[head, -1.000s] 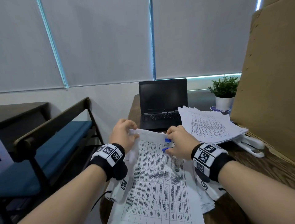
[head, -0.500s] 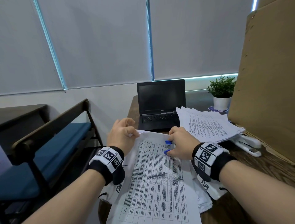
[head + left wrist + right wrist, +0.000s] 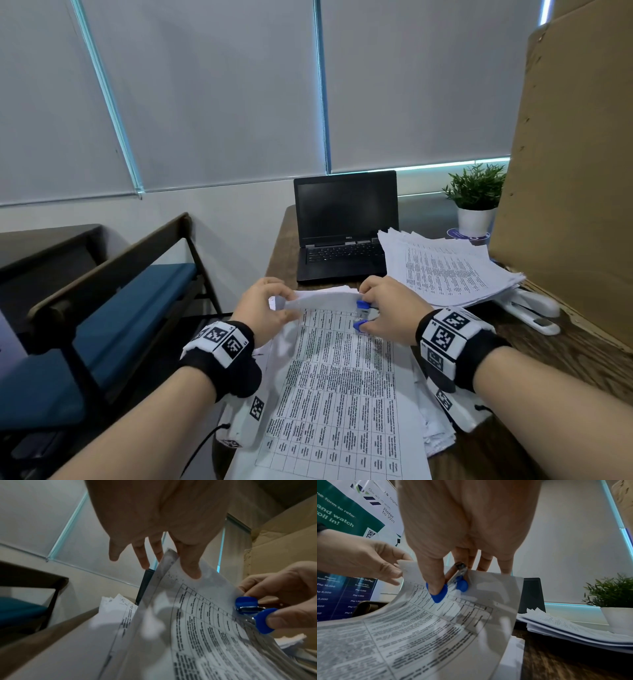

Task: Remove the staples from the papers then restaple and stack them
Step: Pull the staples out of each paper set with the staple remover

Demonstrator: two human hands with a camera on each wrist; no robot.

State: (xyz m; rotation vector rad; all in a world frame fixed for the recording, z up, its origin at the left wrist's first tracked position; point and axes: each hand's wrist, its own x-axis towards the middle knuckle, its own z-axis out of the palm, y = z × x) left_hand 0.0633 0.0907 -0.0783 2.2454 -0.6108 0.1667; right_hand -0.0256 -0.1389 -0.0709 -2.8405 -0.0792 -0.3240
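Gripping blue staple remover, right hand meets papers.

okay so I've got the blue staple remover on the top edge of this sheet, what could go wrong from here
1. Tearing: the left hand pinches only the lifted top corner of the printed sheet, while the right hand squeezes the staple remover at the same curled edge. A hard pull may rip it.
2. Slipping: the paper is bowed upward, so the remover might skid off.
3. Loose pages could slide onto the paper pile beside them and get mixed.
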